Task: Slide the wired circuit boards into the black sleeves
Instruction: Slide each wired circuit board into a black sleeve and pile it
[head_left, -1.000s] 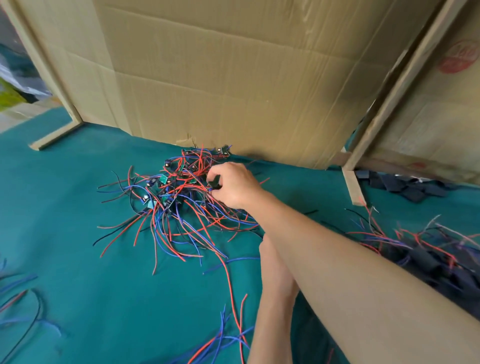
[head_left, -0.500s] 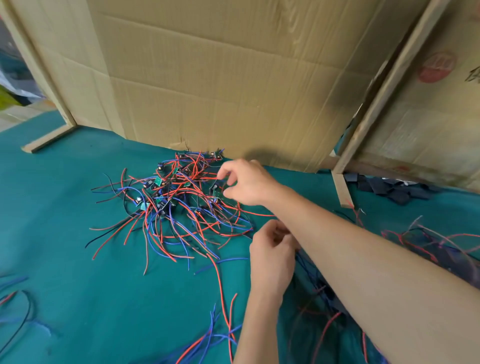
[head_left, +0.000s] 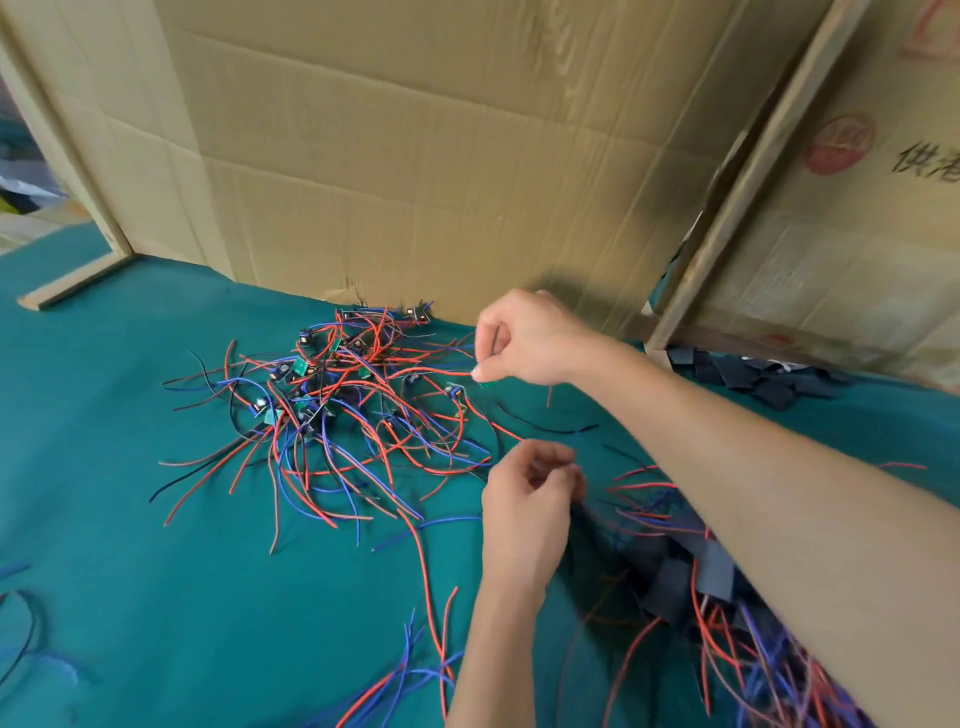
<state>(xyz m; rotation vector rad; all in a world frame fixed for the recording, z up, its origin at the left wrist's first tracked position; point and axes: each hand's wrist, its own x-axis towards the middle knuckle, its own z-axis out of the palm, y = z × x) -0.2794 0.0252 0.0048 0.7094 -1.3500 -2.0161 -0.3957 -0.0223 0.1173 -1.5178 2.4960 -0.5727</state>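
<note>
Dozens of wired circuit boards (head_left: 332, 400) lie heaped on the teal cloth (head_left: 130, 571), a loose tangle of red, blue and black leads with small green boards and dark components showing here and there among them. The heap sits just in front of the big cardboard sheet (head_left: 415, 182) that stands upright at the back.

At the heap's right edge, the right hand (head_left: 524, 338) is raised a little above the cloth with its fingers curled, thumb and forefinger pinching a red lead; a small green board (blurred) shows just below the fingertips. The left hand (head_left: 530, 499) is nearer the camera, below the right one, its fingers curled inward; whether it holds anything I cannot tell.

Black sleeves (head_left: 753, 379) lie scattered flat on the cloth at the far right, by the foot of a slanting wooden batten (head_left: 753, 166). Under the right forearm is a second pile (head_left: 701, 571) of dark sleeves with red and blue leads trailing out of them toward the bottom edge.

More loose leads (head_left: 415, 670) run along the cloth near the bottom. Behind the batten stands another cardboard panel (head_left: 857, 234) with a red round stamp and dark printed characters. A wooden strip (head_left: 72, 280) lies at the far left.
</note>
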